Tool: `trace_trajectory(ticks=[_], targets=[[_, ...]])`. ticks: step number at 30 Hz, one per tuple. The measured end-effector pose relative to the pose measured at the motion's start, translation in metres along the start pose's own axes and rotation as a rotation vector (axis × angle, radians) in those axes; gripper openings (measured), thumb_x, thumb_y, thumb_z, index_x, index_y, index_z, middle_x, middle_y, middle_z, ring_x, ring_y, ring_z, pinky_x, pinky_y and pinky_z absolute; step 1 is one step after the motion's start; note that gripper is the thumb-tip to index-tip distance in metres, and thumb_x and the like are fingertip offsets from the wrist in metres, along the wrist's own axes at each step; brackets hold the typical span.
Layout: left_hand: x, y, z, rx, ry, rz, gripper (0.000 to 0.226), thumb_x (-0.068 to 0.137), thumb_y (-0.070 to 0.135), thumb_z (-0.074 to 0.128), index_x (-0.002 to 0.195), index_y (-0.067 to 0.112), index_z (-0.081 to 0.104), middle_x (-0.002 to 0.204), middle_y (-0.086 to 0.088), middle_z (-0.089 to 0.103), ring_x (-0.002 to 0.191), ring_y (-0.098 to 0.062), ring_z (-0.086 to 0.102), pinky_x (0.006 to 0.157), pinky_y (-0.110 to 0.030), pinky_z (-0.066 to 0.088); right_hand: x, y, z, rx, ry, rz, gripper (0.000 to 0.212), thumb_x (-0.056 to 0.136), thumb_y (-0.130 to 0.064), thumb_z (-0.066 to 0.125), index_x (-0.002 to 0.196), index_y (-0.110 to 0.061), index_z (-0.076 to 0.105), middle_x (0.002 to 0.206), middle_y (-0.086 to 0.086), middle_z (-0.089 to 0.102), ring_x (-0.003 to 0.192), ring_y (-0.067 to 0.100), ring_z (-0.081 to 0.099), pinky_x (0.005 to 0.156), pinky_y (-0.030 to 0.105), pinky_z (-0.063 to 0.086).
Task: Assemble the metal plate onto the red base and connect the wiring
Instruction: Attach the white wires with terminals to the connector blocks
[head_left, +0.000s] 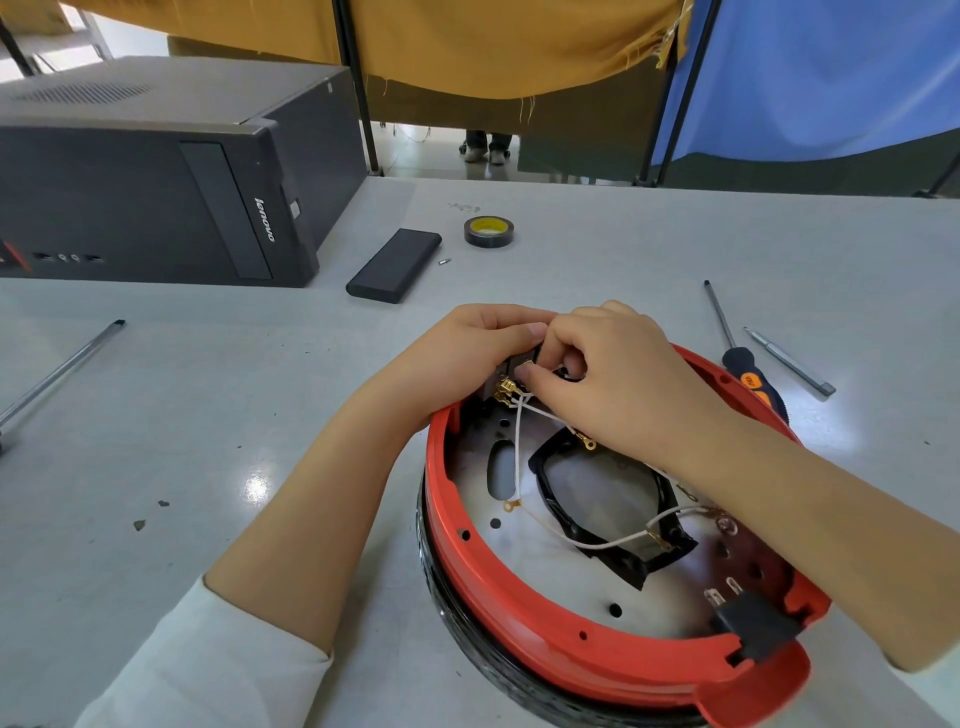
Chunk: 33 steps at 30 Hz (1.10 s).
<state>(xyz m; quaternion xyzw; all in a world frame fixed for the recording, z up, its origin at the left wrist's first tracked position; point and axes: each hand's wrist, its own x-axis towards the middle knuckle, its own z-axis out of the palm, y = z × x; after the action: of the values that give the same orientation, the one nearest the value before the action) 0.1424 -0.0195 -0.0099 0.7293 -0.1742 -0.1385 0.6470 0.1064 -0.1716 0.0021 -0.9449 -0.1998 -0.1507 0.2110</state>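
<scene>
a: status of the assembly?

b: the red base (524, 631) sits on the table (208, 395), near edge, right of centre. the metal plate (582, 566) already lies inside its rim. step in hand, by my reading: wiring.

a: state of each grip?

b: left hand (467, 353) curls round a small dark switch block (519, 361) at the far rim of the base and holds it steady. right hand (618, 384) pinches at the same block with thumb and forefinger, just above the brass terminals (506, 389). what the right fingertips hold exactly is hidden; it looks like a connector.

a: wire routing?

b: white wires (519, 447) run from the terminals across the plate. one ring lug (511, 505) lies loose on the plate. another wire (613, 543) crosses the black-edged opening (597, 499) toward the near right.

a: next move?

b: likely seat the connector squarely on its tab with a straight push, the left hand bracing the block. then the loose lug needs its own fixing point. the screwdriver (748, 371) lies beyond the base, within reach.
</scene>
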Motion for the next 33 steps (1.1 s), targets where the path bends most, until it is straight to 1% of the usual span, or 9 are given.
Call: trace_trajectory(ticks=[4,8,11,17,22,27,29,31,33], targets=[[-0.0010,0.0008,0.0001,0.013,0.016,-0.017,0.027,0.098,0.007,0.051,0.097,0.024,0.072,0.087,0.007,0.077,0.084,-0.001,0.071,0.073,-0.011,0.052,-0.0040,0.0026,-0.0057,0.008,-0.041,-0.082,0.002,0.086,-0.027,0.058,0.085,-0.026,0.058,0.066,-0.019,0.038,0.071,0.002,0.040,0.075,0.031,0.035],[-0.0011,0.0020,0.0003,0.023,0.047,-0.050,0.026,0.098,0.011,0.053,0.119,0.010,0.068,0.108,-0.004,0.074,0.101,-0.011,0.069,0.092,-0.019,0.052,-0.0074,0.0056,-0.0087,-0.049,-0.038,-0.118,0.017,0.085,-0.017,0.059,0.098,-0.023,0.068,0.067,-0.018,0.041,0.065,-0.002,0.041,0.072,0.026,0.030],[-0.0006,0.0022,0.0019,0.015,0.054,-0.060,0.027,0.098,0.009,0.052,0.121,0.008,0.067,0.108,-0.004,0.073,0.100,-0.011,0.069,0.095,-0.021,0.051,-0.0072,0.0049,-0.0099,-0.073,-0.027,-0.131,0.018,0.087,-0.017,0.059,0.098,-0.023,0.072,0.064,-0.017,0.040,0.062,0.004,0.041,0.073,0.026,0.027],[0.0012,0.0011,0.0017,0.020,0.056,-0.084,0.027,0.099,0.010,0.052,0.121,0.010,0.067,0.111,-0.006,0.073,0.108,-0.016,0.067,0.103,-0.029,0.047,-0.0081,0.0028,-0.0099,-0.128,0.001,-0.158,0.015,0.089,-0.018,0.060,0.088,-0.022,0.074,0.065,-0.012,0.045,0.064,0.014,0.051,0.074,0.034,0.037],[0.0019,0.0001,0.0008,-0.021,0.051,-0.102,0.027,0.099,0.011,0.052,0.121,0.009,0.067,0.110,-0.006,0.073,0.106,-0.017,0.068,0.097,-0.026,0.051,-0.0085,0.0004,-0.0090,-0.181,-0.012,-0.158,0.019,0.091,-0.021,0.054,0.091,-0.024,0.073,0.067,-0.012,0.046,0.066,0.014,0.051,0.077,0.036,0.037],[0.0016,-0.0002,0.0005,-0.037,0.038,-0.094,0.024,0.099,0.011,0.052,0.115,0.014,0.069,0.103,-0.002,0.075,0.096,-0.011,0.071,0.089,-0.020,0.053,-0.0084,-0.0023,-0.0065,-0.147,0.053,-0.124,0.014,0.089,-0.018,0.060,0.084,-0.022,0.072,0.058,-0.020,0.029,0.062,0.008,0.038,0.078,0.037,0.038],[0.0008,0.0002,0.0002,-0.019,0.040,-0.086,0.023,0.099,0.011,0.052,0.110,0.017,0.071,0.101,-0.003,0.076,0.091,-0.011,0.071,0.085,-0.018,0.054,-0.0081,-0.0029,-0.0065,-0.115,0.053,-0.103,0.012,0.087,-0.017,0.061,0.084,-0.022,0.071,0.059,-0.022,0.029,0.059,0.005,0.037,0.077,0.034,0.037],[-0.0009,0.0018,0.0008,0.016,0.046,-0.072,0.028,0.098,0.012,0.052,0.097,0.027,0.075,0.092,-0.010,0.074,0.078,-0.022,0.064,0.076,-0.024,0.052,-0.0069,-0.0032,-0.0080,-0.094,0.038,-0.104,0.009,0.086,-0.017,0.061,0.086,-0.021,0.069,0.062,-0.023,0.032,0.058,0.003,0.039,0.077,0.032,0.036],[-0.0030,0.0038,0.0017,0.050,0.050,-0.056,0.035,0.098,0.012,0.052,0.085,0.032,0.077,0.090,-0.024,0.065,0.077,-0.026,0.052,0.074,-0.033,0.043,-0.0069,-0.0040,-0.0103,-0.072,0.035,-0.116,0.006,0.085,-0.018,0.061,0.087,-0.021,0.066,0.064,-0.022,0.034,0.060,0.004,0.042,0.078,0.032,0.036]])
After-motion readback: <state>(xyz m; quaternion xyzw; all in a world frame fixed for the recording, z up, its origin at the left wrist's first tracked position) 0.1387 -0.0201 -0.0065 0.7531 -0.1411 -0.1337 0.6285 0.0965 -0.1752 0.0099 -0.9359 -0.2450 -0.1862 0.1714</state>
